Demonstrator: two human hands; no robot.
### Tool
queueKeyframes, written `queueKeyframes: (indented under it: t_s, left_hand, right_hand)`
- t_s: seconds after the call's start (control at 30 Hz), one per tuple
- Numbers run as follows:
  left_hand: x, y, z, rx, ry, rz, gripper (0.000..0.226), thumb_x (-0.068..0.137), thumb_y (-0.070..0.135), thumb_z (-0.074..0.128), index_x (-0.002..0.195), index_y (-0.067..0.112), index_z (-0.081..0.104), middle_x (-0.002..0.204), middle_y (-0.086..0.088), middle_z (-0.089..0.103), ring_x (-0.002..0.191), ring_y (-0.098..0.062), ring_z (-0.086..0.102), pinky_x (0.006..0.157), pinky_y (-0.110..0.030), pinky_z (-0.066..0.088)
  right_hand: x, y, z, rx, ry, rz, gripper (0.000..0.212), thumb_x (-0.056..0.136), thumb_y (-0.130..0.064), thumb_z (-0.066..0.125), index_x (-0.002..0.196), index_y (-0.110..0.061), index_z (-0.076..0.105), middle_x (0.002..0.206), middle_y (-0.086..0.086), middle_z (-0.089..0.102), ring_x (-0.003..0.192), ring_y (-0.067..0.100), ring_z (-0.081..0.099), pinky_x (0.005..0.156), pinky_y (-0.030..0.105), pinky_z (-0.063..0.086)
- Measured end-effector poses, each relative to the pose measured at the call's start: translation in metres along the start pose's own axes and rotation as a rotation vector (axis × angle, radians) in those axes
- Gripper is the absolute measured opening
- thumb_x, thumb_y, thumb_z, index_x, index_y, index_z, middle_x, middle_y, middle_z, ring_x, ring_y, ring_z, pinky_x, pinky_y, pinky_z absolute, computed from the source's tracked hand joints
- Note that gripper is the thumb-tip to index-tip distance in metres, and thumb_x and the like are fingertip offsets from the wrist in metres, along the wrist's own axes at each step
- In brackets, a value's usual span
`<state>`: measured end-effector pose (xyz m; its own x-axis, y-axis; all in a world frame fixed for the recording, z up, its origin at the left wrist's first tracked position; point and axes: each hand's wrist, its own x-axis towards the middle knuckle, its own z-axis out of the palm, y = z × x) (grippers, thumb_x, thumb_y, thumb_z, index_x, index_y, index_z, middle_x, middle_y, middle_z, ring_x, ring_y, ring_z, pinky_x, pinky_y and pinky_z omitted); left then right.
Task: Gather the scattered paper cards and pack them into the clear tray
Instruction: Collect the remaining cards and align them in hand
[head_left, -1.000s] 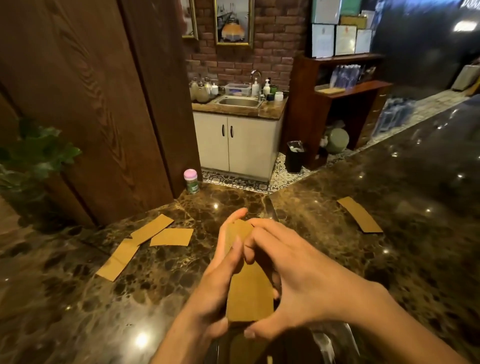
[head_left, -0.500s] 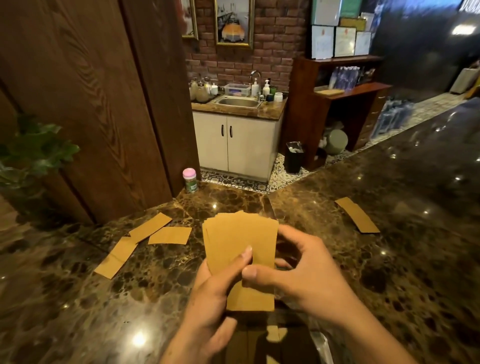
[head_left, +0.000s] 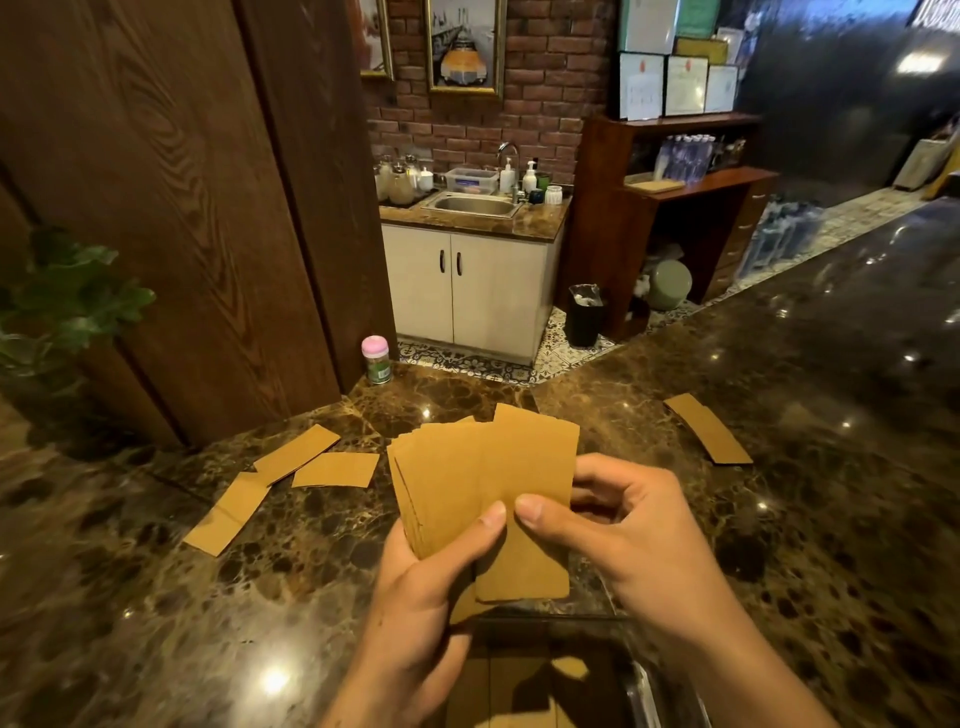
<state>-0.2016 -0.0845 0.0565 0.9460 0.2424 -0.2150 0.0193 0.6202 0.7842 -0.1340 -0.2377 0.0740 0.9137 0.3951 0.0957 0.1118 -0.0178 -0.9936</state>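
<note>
Left hand (head_left: 431, 587): gripped the stack (head_left: 441, 483) from below and to the left, with the thumb curled across its face and the fingers hidden behind.
Right hand (head_left: 628, 540): pinched the front card (head_left: 530, 519), thumb tip on its face and the other fingers curled behind its right edge.
Stack: stood upright between the two hands, fanned slightly, above the tray (head_left: 641, 691).
Change in grip: a second earlier both hands were closed over a squared bundle. Since then the right hand had opened to a thumb pinch, and the cards faced the camera.
Change in front card: it had slid further right and lower than half a second before, so it stuck out past the stack.
Tray: directly below the grip at the bottom edge, with tan cards lying inside.
Loose cards (head_left: 296, 453): three lay on the counter (head_left: 156, 623) left of the grip, unmoved, two of them overlapping.
Far card (head_left: 709, 428): beyond and right of the grip, also unmoved.
</note>
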Motion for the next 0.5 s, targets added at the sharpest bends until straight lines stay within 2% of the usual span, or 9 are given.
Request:
queueKeyframes:
  t_s: [0.07,0.13,0.23,0.3,0.4,0.43,0.5]
  left_hand:
    - [0.000,-0.001,0.002,-0.009,0.024,0.006,0.056,0.066,0.012,0.078,0.119,0.013,0.062,0.103,-0.014,0.078,0.091,-0.029,0.076,0.064,-0.035,0.062]
    - [-0.001,-0.001,0.004,-0.023,0.033,0.017,0.062,0.065,0.005,0.084,0.121,0.011,0.061,0.104,-0.015,0.077,0.092,-0.029,0.076,0.064,-0.035,0.061]
    - [-0.002,-0.001,0.008,-0.025,0.024,0.043,0.060,0.066,-0.006,0.080,0.120,0.011,0.061,0.103,-0.016,0.078,0.090,-0.030,0.076,0.063,-0.033,0.061]
    - [-0.002,-0.002,0.011,-0.018,0.034,0.051,0.058,0.065,-0.006,0.074,0.118,0.014,0.060,0.098,-0.013,0.079,0.085,-0.026,0.077,0.059,-0.031,0.060]
    - [-0.002,-0.001,0.009,-0.023,0.079,0.061,0.059,0.062,-0.001,0.075,0.117,0.017,0.060,0.097,-0.010,0.079,0.084,-0.024,0.077,0.059,-0.034,0.061]
    - [-0.002,0.000,0.009,-0.024,0.089,0.065,0.059,0.063,0.001,0.076,0.117,0.017,0.061,0.098,-0.010,0.079,0.084,-0.024,0.077,0.060,-0.035,0.061]
    - [-0.003,-0.001,0.008,-0.014,0.096,0.068,0.057,0.064,0.005,0.076,0.117,0.017,0.061,0.099,-0.010,0.079,0.085,-0.024,0.077,0.060,-0.036,0.061]
  right_hand:
    - [0.000,-0.001,-0.004,0.013,0.002,-0.010,0.017,0.081,-0.018,0.082,0.095,-0.009,0.082,0.087,0.012,0.082,0.082,0.025,0.079,0.073,0.036,0.061]
    - [0.001,-0.002,-0.006,0.013,0.001,-0.028,0.014,0.082,-0.016,0.080,0.091,-0.005,0.081,0.080,0.015,0.080,0.072,0.022,0.076,0.066,0.030,0.058]
    - [0.001,-0.004,-0.008,0.074,-0.010,-0.026,0.018,0.084,-0.006,0.077,0.102,-0.007,0.081,0.090,0.011,0.083,0.082,0.020,0.080,0.069,0.025,0.060]
    - [-0.001,-0.006,-0.009,0.089,-0.003,-0.023,0.025,0.082,-0.004,0.078,0.107,-0.009,0.080,0.096,0.008,0.083,0.091,0.022,0.080,0.074,0.027,0.063]
    - [-0.001,-0.007,-0.009,0.068,0.010,-0.005,0.021,0.080,-0.009,0.082,0.100,-0.010,0.082,0.081,0.014,0.081,0.074,0.025,0.079,0.066,0.030,0.061]
    - [-0.001,-0.006,-0.010,0.043,0.016,-0.001,0.019,0.078,-0.013,0.084,0.097,-0.009,0.082,0.076,0.018,0.079,0.069,0.033,0.075,0.064,0.036,0.062]
    - [-0.002,-0.006,-0.010,0.009,0.016,0.020,0.021,0.076,-0.020,0.085,0.093,-0.008,0.082,0.076,0.027,0.075,0.073,0.047,0.070,0.069,0.049,0.062]
